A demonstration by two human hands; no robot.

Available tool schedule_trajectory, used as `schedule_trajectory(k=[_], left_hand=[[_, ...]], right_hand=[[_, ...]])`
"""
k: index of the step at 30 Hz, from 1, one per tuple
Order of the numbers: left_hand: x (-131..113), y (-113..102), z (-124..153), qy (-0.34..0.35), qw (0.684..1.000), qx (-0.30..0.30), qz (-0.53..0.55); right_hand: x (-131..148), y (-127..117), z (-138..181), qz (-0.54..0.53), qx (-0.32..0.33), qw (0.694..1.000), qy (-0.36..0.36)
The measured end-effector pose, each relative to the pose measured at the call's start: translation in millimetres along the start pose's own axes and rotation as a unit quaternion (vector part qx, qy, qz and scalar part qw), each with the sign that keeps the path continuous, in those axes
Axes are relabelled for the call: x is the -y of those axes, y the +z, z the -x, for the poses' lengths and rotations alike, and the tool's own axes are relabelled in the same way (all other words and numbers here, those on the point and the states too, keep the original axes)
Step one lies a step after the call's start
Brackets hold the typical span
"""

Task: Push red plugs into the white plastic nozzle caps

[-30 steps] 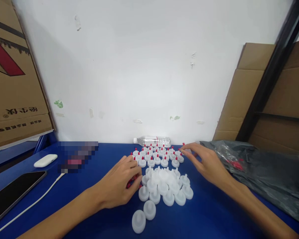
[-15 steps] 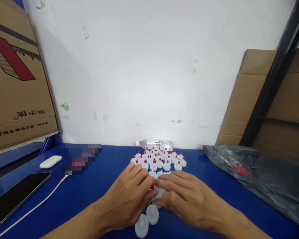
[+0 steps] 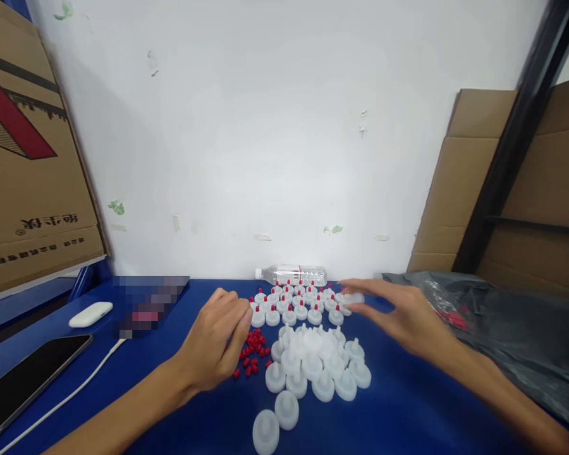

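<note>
My left hand (image 3: 218, 338) hovers over the blue table (image 3: 180, 379) with its fingers curled, just left of a small heap of red plugs (image 3: 253, 351). My right hand (image 3: 398, 313) reaches to the right end of the rows of white caps with red tips (image 3: 298, 303) and pinches a white cap (image 3: 353, 298) there. A cluster of plain white caps (image 3: 315, 363) lies between the hands, and two more white caps (image 3: 275, 420) sit nearer to me.
A clear water bottle (image 3: 291, 275) lies against the white wall. A black plastic bag (image 3: 497, 328) with red pieces covers the right side. At left are a tablet (image 3: 23, 379), a white cable (image 3: 66, 395), a white case (image 3: 90, 314) and a cardboard box (image 3: 28, 164).
The hands were together over the plain caps half a second ago. Now the right hand has carried a cap out to the finished rows and the left has drawn back by the red plugs.
</note>
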State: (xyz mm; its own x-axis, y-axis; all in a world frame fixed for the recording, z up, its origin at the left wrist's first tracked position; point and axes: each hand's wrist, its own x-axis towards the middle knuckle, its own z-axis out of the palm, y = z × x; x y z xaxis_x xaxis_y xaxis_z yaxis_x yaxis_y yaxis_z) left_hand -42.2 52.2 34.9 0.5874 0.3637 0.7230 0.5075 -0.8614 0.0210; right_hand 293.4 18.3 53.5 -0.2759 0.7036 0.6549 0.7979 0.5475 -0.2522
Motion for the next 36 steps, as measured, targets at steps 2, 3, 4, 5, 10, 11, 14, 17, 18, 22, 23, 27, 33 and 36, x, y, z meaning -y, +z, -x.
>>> schedule_trajectory(k=[2, 3, 4, 5, 10, 11, 14, 17, 18, 22, 23, 27, 33, 36], left_hand=[[3, 4, 0, -0.002, 0.999, 0.029, -0.016], [3, 6, 1, -0.004, 0.999, 0.04, -0.019], [3, 7, 1, -0.006, 0.999, 0.049, -0.018], [3, 9, 2, -0.008, 0.998, 0.055, -0.015], [2, 10, 3, -0.001, 0.999, 0.048, 0.007], [2, 10, 3, 0.007, 0.999, 0.043, 0.011], [-1, 10, 3, 0.03, 0.999, 0.034, 0.021], [-2, 10, 3, 0.033, 0.999, 0.033, 0.022], [-2, 10, 3, 0.032, 0.999, 0.037, 0.022], [-1, 11, 4, 0.023, 0.998, 0.061, 0.025], [0, 11, 3, 0.024, 0.997, 0.065, 0.027], [0, 12, 3, 0.034, 0.997, 0.062, 0.029], [-1, 13, 4, 0.039, 0.997, 0.059, 0.036], [-2, 13, 3, 0.044, 0.996, 0.061, 0.037]], right_hand=[[-3, -3, 2, -0.044, 0.028, 0.999, 0.016], [-3, -4, 3, -0.065, 0.043, 0.997, 0.025], [-2, -5, 3, -0.085, 0.06, 0.994, 0.039], [0, -6, 3, -0.102, 0.082, 0.99, 0.054], [5, -10, 2, -0.149, 0.126, 0.977, 0.085], [5, -10, 1, -0.16, 0.129, 0.975, 0.086], [6, -13, 1, -0.22, 0.194, 0.951, 0.098], [7, -17, 2, -0.253, 0.28, 0.921, 0.101], [7, -18, 2, -0.256, 0.297, 0.915, 0.101], [10, -19, 4, -0.269, 0.332, 0.897, 0.11], [11, -19, 5, -0.27, 0.34, 0.894, 0.112], [9, -17, 4, -0.268, 0.347, 0.891, 0.116], [4, -15, 2, -0.265, 0.269, 0.919, 0.115], [4, -10, 3, -0.265, 0.249, 0.923, 0.127]])
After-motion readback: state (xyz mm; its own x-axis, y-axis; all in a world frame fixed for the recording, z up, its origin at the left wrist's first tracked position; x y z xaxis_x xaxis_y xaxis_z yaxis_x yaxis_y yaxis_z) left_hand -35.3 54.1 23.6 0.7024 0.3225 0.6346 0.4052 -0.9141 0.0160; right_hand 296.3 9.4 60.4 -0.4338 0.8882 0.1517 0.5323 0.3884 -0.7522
